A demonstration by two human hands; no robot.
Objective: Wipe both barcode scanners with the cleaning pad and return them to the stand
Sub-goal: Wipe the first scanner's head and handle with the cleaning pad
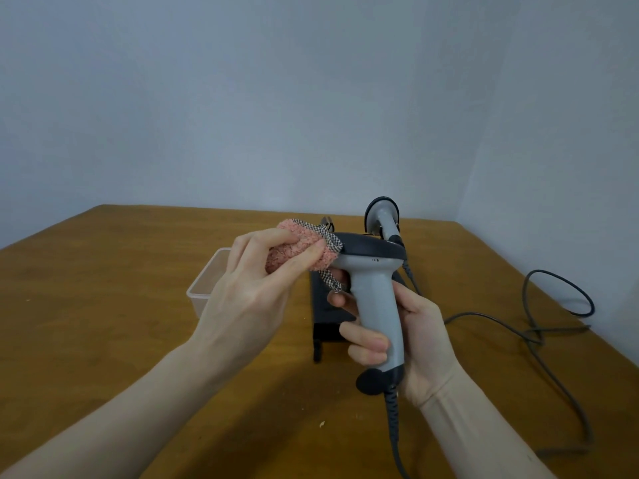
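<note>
Nearest to the camera, two bare forearms come in from the bottom edge over a brown wooden table (138,305). A few small crumbs (322,424) lie on the wood between the arms.

The right hand (411,337) is closed around the grey handle of a barcode scanner (375,299) and holds it upright above the table. The fingers (366,340) wrap the front of the handle and the thumb is behind it. The dark head of this scanner points to the left. From the dark foot of the handle a coiled grey cable (394,420) hangs down and goes out of the picture at the bottom.

The left hand (256,281) is closed on a pink cleaning pad (297,252), which has a checked black and white edge. The pad touches the front end of the scanner's head, and a checked strip hangs down from it.

Behind the hands, a black stand (323,305) lies on the table, partly hidden by the scanner. Left of it, behind the left hand, is a clear plastic box (204,288).

Farther back, a second scanner (383,219) sits at the far end of the stand, tilted, with its round foot toward the wall. At the right side, a loose grey cable (553,299) makes loops on the table near its edge. A pale wall (311,98) closes the scene.
</note>
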